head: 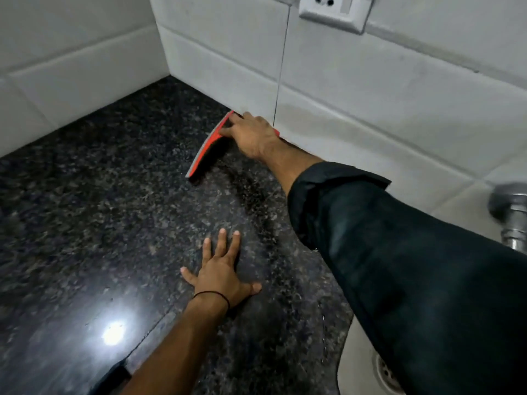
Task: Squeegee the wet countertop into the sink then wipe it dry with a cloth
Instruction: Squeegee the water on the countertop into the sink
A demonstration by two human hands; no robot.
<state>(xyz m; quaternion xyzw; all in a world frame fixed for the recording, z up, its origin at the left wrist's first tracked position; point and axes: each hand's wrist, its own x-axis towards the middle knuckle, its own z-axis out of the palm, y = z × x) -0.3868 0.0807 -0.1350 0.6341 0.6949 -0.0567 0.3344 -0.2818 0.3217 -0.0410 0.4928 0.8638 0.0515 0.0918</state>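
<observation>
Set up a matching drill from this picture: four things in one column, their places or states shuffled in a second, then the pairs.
1. squeegee
2. left hand
3. right hand
4. socket

A. high on the tiled wall
B. flat on the countertop, fingers spread
C. red, at the foot of that wall
D. holding the squeegee

Pairs: 1-C, 2-B, 3-D, 4-A

The red, grey-bladed squeegee (206, 146) rests blade-down on the dark, glossy speckled countertop (85, 209), at its far edge. The pale sink (358, 363) adjoins the countertop's right side.
</observation>
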